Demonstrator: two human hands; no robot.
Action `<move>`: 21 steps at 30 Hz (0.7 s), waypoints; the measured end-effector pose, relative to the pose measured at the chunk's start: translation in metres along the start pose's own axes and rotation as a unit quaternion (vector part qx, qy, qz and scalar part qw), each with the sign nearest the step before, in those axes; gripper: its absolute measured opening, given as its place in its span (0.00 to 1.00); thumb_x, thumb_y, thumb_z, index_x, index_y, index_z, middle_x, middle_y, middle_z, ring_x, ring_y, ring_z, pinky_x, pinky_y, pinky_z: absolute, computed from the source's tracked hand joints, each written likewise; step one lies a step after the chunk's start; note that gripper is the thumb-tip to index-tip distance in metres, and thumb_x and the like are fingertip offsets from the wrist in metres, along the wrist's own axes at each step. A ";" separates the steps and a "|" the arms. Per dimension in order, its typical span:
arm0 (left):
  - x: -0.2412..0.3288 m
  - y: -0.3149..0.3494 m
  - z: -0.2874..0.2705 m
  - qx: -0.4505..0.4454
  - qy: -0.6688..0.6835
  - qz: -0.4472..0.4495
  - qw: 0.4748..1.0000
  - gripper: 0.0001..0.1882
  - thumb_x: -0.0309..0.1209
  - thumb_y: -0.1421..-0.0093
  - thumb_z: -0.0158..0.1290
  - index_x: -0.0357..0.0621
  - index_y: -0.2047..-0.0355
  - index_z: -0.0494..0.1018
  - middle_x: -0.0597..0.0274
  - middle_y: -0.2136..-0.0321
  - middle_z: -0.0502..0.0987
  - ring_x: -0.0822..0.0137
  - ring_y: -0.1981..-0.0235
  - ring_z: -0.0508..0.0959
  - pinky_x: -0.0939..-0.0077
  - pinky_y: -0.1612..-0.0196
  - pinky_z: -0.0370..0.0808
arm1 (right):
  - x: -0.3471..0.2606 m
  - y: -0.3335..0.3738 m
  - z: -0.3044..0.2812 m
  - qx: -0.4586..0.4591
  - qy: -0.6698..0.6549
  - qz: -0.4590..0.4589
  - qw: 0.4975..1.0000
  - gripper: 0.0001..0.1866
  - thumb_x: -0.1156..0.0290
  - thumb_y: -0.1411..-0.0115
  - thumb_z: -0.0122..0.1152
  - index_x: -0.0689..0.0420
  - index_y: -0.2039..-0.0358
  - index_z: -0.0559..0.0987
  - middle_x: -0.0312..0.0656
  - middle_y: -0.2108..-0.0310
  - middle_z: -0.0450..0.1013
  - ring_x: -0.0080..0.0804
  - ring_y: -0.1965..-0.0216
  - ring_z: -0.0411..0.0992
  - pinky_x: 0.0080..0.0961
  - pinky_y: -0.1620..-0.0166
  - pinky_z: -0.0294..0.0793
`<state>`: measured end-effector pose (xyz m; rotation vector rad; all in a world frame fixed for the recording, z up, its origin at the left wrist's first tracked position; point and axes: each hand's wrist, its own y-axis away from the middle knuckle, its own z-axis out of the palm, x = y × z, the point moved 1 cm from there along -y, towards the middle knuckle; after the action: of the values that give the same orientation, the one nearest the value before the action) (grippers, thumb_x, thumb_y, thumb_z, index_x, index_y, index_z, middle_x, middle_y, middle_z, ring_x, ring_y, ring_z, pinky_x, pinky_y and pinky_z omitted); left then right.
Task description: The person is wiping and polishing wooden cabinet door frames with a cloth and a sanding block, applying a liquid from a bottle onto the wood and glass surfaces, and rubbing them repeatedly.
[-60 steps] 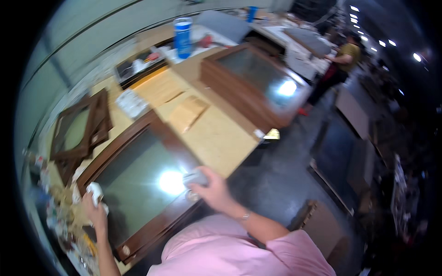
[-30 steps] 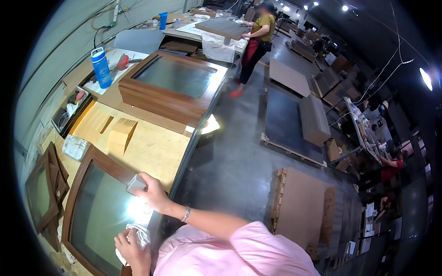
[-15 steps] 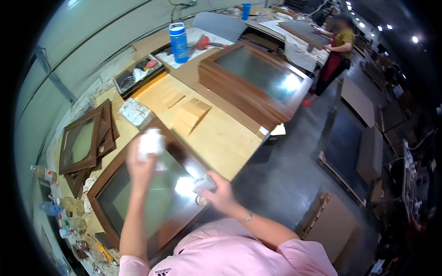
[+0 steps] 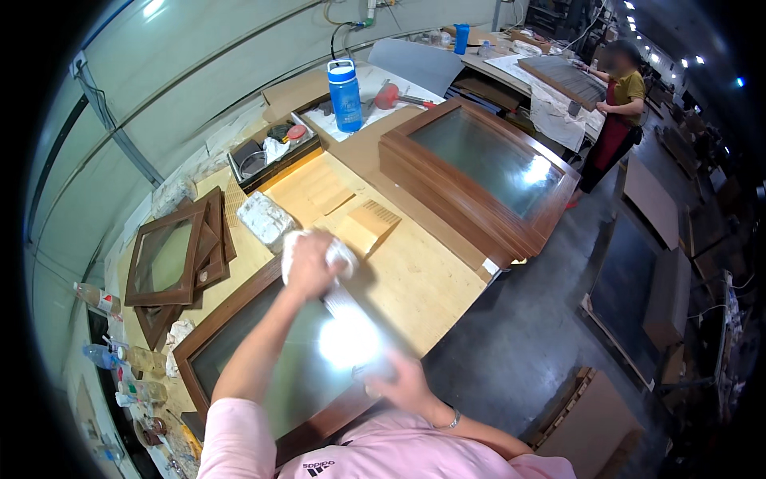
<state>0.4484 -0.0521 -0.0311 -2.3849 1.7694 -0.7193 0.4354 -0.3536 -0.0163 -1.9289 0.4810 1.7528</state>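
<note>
A brown wooden-framed glass panel [image 4: 239, 302] lies in front of me on the workbench, with bright glare on its pane. My left hand [image 4: 309, 270] is closed on a bunched white cloth [image 4: 343, 257] at the panel's far corner. At the panel's right edge, my right hand [image 4: 407, 387] is curled round a small grey block [image 4: 380, 367]; both are smeared by motion. Just beyond the cloth sit a white-speckled block [image 4: 266, 218] and a folded piece of tan sandpaper or card [image 4: 369, 226].
Stacked framed panels [image 4: 479, 176] stand at the far right of the bench [image 4: 423, 295]. Smaller frames [image 4: 165, 255] lie left, near several bottles [image 4: 145, 361]. Behind are a blue bottle [image 4: 345, 100] and a tool tray [image 4: 275, 152]. A co-worker [image 4: 622, 104] stands at another table.
My left hand has moved right and away from me with the cloth, to the panel's far corner. My right hand has shifted slightly right and nearer my body. The view has turned a little.
</note>
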 end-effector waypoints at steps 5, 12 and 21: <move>-0.003 0.014 -0.020 -0.040 0.076 0.062 0.994 0.23 0.32 0.50 0.63 0.44 0.52 0.75 0.52 0.51 0.77 0.50 0.48 0.73 0.58 0.42 0.66 | -0.002 -0.001 0.003 -0.024 -0.002 0.004 1.000 0.17 0.70 0.43 0.67 0.62 0.56 0.76 0.44 0.66 0.74 0.32 0.65 0.73 0.26 0.61 0.72; 0.025 0.053 -0.019 0.086 -0.001 0.072 0.994 0.23 0.25 0.50 0.59 0.39 0.51 0.74 0.46 0.49 0.74 0.45 0.47 0.73 0.49 0.42 0.68 | 0.002 0.002 0.004 -0.037 -0.065 0.078 0.994 0.18 0.73 0.43 0.67 0.62 0.54 0.74 0.40 0.63 0.74 0.26 0.62 0.72 0.24 0.57 0.72; -0.015 0.030 -0.069 0.060 -0.031 -0.010 0.998 0.23 0.32 0.45 0.59 0.50 0.47 0.74 0.51 0.43 0.71 0.49 0.44 0.72 0.58 0.45 0.71 | 0.003 0.001 0.011 -0.018 -0.075 0.062 0.995 0.13 0.80 0.45 0.66 0.65 0.60 0.75 0.38 0.66 0.76 0.19 0.65 0.74 0.18 0.61 0.75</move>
<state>0.3899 -0.0335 0.0153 -2.3241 1.6318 -0.7245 0.4266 -0.3477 -0.0204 -1.8096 0.5275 1.9799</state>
